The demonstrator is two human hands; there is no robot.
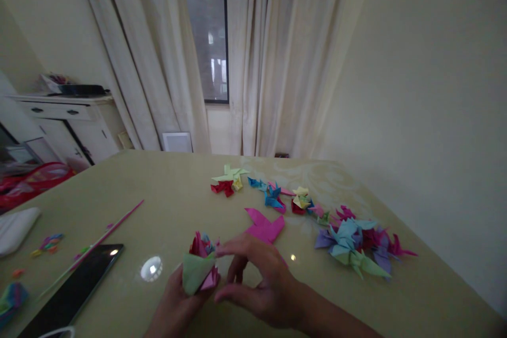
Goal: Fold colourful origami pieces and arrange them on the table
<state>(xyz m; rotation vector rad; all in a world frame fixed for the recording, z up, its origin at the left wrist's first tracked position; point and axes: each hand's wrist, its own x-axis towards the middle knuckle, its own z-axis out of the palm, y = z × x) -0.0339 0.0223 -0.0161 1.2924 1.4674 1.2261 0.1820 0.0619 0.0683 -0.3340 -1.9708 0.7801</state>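
Observation:
My left hand (174, 298) is closed around the base of a folded-paper origami piece (196, 272) in pale green, pink and red, held above the near part of the table. Pale green paper faces me, with red and pink folds rising behind it. To its right is my right hand (269, 282), thumb and fingers apart and curved. The index fingertip is at the upper right edge of the paper; whether it touches, I cannot tell. A pink pinwheel-shaped origami piece (264, 224) lies just beyond my right hand.
Colourful origami pieces (348, 240) are heaped at the right, and several smaller ones (273, 195) lie farther back. On the left are a black phone (75, 288), a thin pink and green stick (114, 226), small coloured bits (48, 243) and a white case (18, 229). Curtains (293, 63) hang behind the table.

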